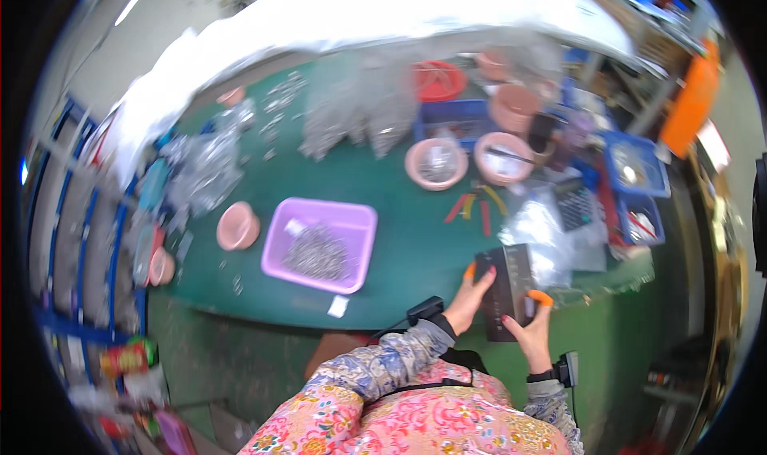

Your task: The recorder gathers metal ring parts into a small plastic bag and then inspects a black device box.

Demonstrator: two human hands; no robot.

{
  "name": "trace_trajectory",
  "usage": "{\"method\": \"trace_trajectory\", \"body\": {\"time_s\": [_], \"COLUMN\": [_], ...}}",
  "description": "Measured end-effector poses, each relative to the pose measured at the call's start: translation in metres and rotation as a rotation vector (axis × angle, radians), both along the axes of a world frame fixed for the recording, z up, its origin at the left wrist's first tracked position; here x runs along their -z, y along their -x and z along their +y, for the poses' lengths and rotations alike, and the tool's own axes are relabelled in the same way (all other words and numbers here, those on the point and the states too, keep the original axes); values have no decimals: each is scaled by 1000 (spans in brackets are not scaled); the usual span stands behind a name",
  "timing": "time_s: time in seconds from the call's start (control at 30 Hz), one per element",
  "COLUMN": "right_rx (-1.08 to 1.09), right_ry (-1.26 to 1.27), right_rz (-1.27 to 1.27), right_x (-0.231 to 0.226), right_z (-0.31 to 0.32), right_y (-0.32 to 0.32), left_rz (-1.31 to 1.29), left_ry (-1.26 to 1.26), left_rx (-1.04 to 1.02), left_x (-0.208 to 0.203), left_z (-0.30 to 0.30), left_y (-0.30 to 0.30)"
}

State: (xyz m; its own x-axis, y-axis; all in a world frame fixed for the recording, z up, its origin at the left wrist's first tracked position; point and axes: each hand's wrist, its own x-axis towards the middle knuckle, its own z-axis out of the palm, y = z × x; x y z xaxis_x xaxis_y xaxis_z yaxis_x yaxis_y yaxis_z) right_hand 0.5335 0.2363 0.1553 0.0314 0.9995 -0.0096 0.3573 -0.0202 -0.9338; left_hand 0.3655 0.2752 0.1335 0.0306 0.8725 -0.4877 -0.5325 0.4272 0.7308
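Note:
Both of my hands grip a dark, flat, rectangular thing (505, 287) with faint light markings, at the front right edge of the green table. I cannot make out its exact kind. My left hand (470, 299) is closed on its left side, thumb on top. On its lower right side, my right hand (532, 331) is closed with the thumb over the face. Orange covers sit on some fingertips of each hand. Close beyond the dark thing lie clear plastic bags (535, 231). Left of it stands a purple tray (363, 251) with a heap of small metal pieces (317, 253).
On the green table (319, 175) are pink bowls (435, 166) and a pink cup (238, 226). Red and yellow handled pliers (485, 211) lie near a calculator (573, 207). Blue bins (635, 163) line the right. White sheeting (359, 15) hangs across the back.

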Motion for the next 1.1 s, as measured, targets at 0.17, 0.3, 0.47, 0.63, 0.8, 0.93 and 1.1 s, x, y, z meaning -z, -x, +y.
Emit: {"method": "trace_trajectory", "body": {"time_s": [0.17, 0.3, 0.47, 0.63, 0.8, 0.93, 1.1], "right_rx": [-25, -32, -59, -159, -497, -814, -759], "right_ry": [-146, -146, -157, -277, -314, -187, 7], "right_rz": [-526, -816, -987, -782, -467, -272, -430], "right_x": [30, 51, 56, 30, -21, -23, 65], "right_z": [27, 56, 70, 82, 87, 95, 125], "right_y": [8, 14, 22, 60, 203, 374, 525], "left_rz": [604, 1321, 1628, 1738, 1767, 1733, 1598], "left_ry": [-75, -144, -159, -71, 132, 91, -69], "left_rx": [90, -212, -149, 177, -36, -53, -185], "left_x": [33, 36, 68, 90, 101, 95, 70], "left_z": [-82, -155, -200, -206, -215, -213, -204], "left_y": [104, 189, 243, 284, 365, 425, 468]}}
